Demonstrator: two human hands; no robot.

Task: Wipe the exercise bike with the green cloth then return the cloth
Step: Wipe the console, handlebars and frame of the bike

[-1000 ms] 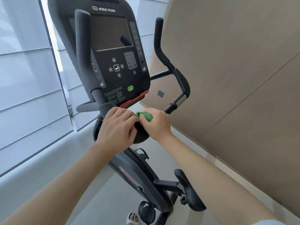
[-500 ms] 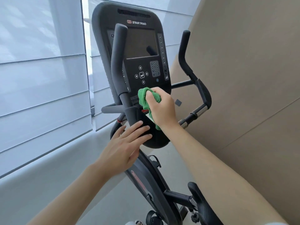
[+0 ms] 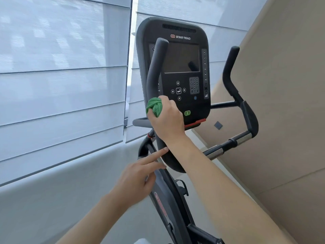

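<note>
Cloth bunched on the left bar

Cloth [image 3: 154, 106] sat wadded in my right hand [image 3: 167, 118], pressed against the left handlebar [image 3: 154, 71] low on its upright, at about 9 o'clock from the console's [image 3: 175, 67] green button [image 3: 187, 113]. My fingers were clenched round the wad, with only a green knot showing past my thumb and knuckles. My left hand [image 3: 135, 178] was released and held nothing; its forefinger reached toward 1 o'clock, its tip just beside the bike's [image 3: 168, 205] dark neck below the console, though I could not tell whether it touched.

I judged the cloth light, soft and limp, so it would take any shape and needed gripping as a bundle, loose ends tucked into the palm, or it would trail and snag. On the smooth bar it would slide easily; wrapping it round the tube and drawing it along looked the best hold. The bike looked heavy and rigid, and would not shift under wiping pressure. The console's keys seemed the delicate part, wanting a lighter touch.
</note>
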